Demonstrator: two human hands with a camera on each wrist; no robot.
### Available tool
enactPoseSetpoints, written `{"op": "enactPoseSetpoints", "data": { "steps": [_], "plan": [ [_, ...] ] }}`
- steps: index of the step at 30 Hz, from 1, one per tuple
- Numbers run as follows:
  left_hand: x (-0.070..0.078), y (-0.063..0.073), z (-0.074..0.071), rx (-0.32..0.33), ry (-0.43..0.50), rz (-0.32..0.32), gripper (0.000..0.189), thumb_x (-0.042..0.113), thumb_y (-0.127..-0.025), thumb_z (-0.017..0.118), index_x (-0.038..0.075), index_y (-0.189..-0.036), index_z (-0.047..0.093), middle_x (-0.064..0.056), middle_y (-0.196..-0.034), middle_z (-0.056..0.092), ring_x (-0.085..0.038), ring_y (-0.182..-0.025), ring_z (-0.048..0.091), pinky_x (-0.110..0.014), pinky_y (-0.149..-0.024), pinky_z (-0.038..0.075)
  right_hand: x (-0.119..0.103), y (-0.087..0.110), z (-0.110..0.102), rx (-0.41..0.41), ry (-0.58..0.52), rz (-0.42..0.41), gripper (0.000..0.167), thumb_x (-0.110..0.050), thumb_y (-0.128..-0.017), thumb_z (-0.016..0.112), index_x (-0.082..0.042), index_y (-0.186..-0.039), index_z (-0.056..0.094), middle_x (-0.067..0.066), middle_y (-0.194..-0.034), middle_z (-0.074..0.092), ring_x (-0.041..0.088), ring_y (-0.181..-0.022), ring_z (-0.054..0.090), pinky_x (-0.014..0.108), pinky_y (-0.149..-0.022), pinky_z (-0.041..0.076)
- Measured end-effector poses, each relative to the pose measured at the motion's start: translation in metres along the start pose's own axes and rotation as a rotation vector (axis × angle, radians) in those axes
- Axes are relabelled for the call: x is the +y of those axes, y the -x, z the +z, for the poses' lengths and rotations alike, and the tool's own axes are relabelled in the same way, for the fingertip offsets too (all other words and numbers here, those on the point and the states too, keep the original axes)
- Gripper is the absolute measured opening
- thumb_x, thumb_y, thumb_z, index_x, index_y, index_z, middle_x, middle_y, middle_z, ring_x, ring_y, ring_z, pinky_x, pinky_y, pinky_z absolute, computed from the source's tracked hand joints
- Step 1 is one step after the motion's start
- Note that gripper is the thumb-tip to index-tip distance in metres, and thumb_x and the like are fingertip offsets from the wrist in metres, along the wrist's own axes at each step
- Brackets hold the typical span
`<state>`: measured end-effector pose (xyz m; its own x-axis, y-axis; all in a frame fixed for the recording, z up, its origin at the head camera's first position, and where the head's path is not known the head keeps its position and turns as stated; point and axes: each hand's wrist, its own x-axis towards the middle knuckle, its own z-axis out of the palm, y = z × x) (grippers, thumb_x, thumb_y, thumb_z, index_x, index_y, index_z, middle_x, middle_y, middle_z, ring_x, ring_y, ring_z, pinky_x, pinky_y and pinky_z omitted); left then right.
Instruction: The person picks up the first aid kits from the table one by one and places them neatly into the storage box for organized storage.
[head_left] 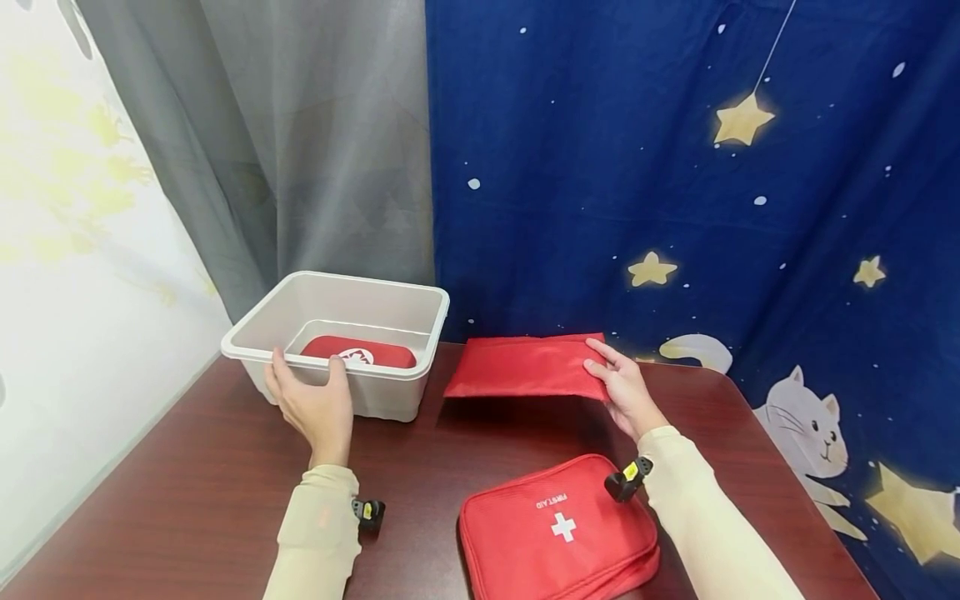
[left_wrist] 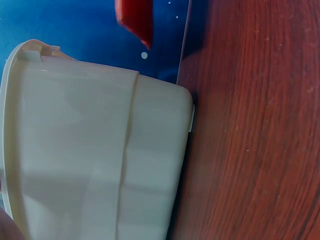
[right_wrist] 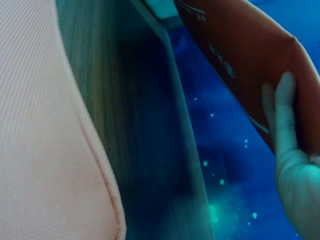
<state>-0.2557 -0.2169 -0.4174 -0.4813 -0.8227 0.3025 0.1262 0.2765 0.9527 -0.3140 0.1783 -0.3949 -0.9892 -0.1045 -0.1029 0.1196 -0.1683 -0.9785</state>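
Observation:
A light grey plastic bin (head_left: 382, 387) stands at the back left of the table. My left hand (head_left: 318, 408) grips its near rim, with the fingertips over the edge; the left wrist view shows the bin's outer wall (left_wrist: 80, 135). Inside lies a red case (head_left: 386, 354) with a round white emblem, partly hidden by the near wall. To the bin's right, my right hand (head_left: 626, 387) pinches a flat red pouch (head_left: 525, 367) by its right end, above a dark shadow on the table. White print shows on one face of the pouch (right_wrist: 245, 55) in the right wrist view.
A red first aid bag (head_left: 525, 533) with a white cross lies at the table's near middle, partly under the right forearm in the head view. Behind the brown table (head_left: 405, 475) hang a grey curtain (head_left: 352, 150) and a blue starry curtain (head_left: 570, 167).

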Motion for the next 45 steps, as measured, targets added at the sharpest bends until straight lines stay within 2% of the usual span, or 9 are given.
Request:
{"op": "enactPoseSetpoints", "data": {
  "steps": [10,21,26,35,45],
  "plan": [
    [-0.002,-0.001,-0.001,0.000,-0.003,-0.005,0.076,0.032,-0.086,0.070,0.015,-0.153,0.038,-0.006,-0.156,0.032,-0.023,-0.140,0.034,-0.049,-0.114,0.025,-0.011,0.000,0.005,0.089,-0.076,-0.028,0.058,-0.003,-0.104,0.044,-0.012,-0.158,0.027,0.016,-0.157,0.032,0.004,-0.095,0.066,0.025,-0.085,0.053],
    [-0.003,-0.001,0.001,-0.004,0.006,-0.003,0.077,0.031,-0.087,0.070,0.015,-0.154,0.037,-0.005,-0.156,0.031,-0.023,-0.140,0.034,-0.050,-0.114,0.024,-0.021,0.002,0.007,0.117,-0.155,-0.039,0.058,-0.006,-0.104,0.046,-0.015,-0.159,0.027,0.015,-0.157,0.032,0.006,-0.095,0.067,0.026,-0.087,0.052],
    [-0.003,-0.001,0.001,-0.002,0.003,0.008,0.076,0.033,-0.087,0.070,0.014,-0.153,0.038,-0.005,-0.156,0.032,-0.023,-0.139,0.035,-0.049,-0.114,0.025,-0.027,0.004,0.008,0.136,-0.226,-0.051,0.057,-0.006,-0.104,0.045,-0.017,-0.158,0.030,0.012,-0.155,0.034,0.008,-0.094,0.069,0.026,-0.085,0.053],
    [-0.003,-0.001,0.002,-0.002,-0.002,0.004,0.076,0.033,-0.087,0.069,0.014,-0.153,0.038,-0.005,-0.157,0.032,-0.023,-0.140,0.034,-0.049,-0.114,0.025,-0.035,0.008,0.019,0.114,-0.328,-0.087,0.057,-0.005,-0.104,0.046,-0.018,-0.157,0.031,0.010,-0.157,0.032,0.010,-0.098,0.068,0.026,-0.085,0.053],
    [-0.001,0.000,0.000,-0.009,0.007,-0.003,0.077,0.032,-0.087,0.070,0.015,-0.154,0.037,-0.005,-0.157,0.030,-0.024,-0.141,0.033,-0.050,-0.115,0.024,-0.046,0.008,0.039,0.083,-0.404,-0.133,0.055,-0.005,-0.105,0.043,-0.017,-0.157,0.032,0.012,-0.153,0.036,0.012,-0.097,0.070,0.026,-0.084,0.053]
  ]
}}
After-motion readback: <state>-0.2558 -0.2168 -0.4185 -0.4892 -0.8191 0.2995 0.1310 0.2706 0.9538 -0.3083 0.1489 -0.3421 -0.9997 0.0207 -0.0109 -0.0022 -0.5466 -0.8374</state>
